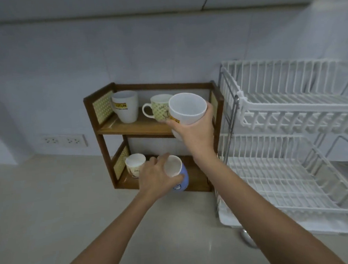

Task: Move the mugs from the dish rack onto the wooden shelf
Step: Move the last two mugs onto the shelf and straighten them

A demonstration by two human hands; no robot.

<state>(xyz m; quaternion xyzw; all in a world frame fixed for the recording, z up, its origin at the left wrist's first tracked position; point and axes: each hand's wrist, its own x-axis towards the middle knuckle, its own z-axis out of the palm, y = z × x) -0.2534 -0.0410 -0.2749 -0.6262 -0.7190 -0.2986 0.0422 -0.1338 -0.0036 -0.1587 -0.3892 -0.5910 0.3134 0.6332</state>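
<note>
The two-tier wooden shelf point(104, 134) stands on the counter against the wall. On its top tier stand a tall white mug with a yellow label point(125, 109) and a green patterned mug point(159, 110). My right hand point(193, 134) holds a wide white mug point(188, 107) at the right end of the top tier. My left hand point(157, 176) grips a blue mug point(178, 173) at the front of the bottom tier, beside a small white mug point(134, 165). The white dish rack point(290, 112) to the right holds no mugs that I can see.
A double wall socket point(63, 141) sits low on the wall left of the shelf. The rack's drip tray point(287, 227) lies on the pale counter point(51, 210) under the rack.
</note>
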